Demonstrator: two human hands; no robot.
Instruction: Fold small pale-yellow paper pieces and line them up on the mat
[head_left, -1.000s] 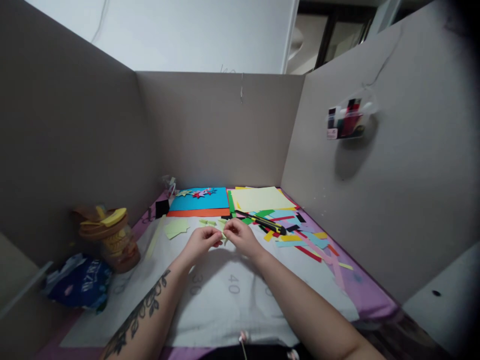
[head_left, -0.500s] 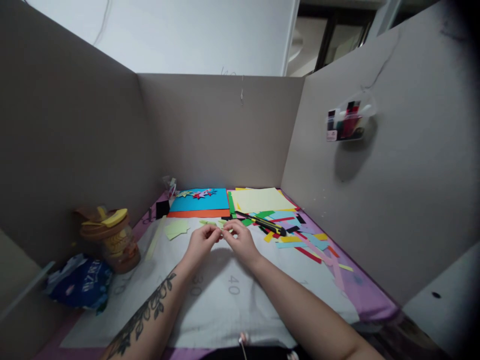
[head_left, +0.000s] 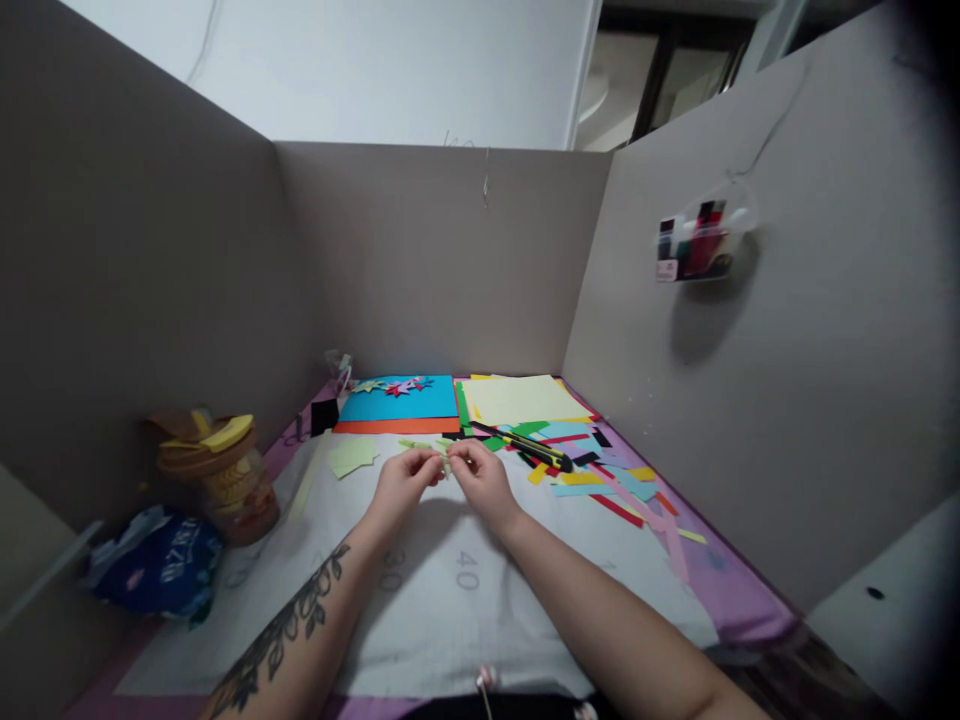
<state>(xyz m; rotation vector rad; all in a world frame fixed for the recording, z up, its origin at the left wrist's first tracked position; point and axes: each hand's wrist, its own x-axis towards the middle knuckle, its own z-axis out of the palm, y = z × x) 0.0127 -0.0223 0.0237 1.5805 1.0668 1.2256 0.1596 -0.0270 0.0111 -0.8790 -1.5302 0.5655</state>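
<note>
Both hands meet over the white sheet, pinching a small pale green piece of paper [head_left: 446, 464] between their fingertips. My left hand [head_left: 405, 482] grips it from the left, and my right hand [head_left: 480, 480] from the right. Most of the paper is hidden by the fingers. Just beyond the hands lie more pale green scraps [head_left: 415, 444]. Pale green squares [head_left: 352, 457] rest to the left of my left hand. A black and yellow utility knife [head_left: 536, 450] lies beyond my right hand, on top of coloured paper strips.
Several small paper stars [head_left: 409, 386] sit on a blue sheet [head_left: 397, 404] at the back. Right of it is a stack of cream paper [head_left: 525, 400]. Coloured strips [head_left: 615, 508] spread along the right. A brown cup [head_left: 225, 490] and a blue packet [head_left: 154, 565] stand left. Grey panels enclose the table.
The hands stay almost in place. More of the pale green paper now shows between the fingertips.
</note>
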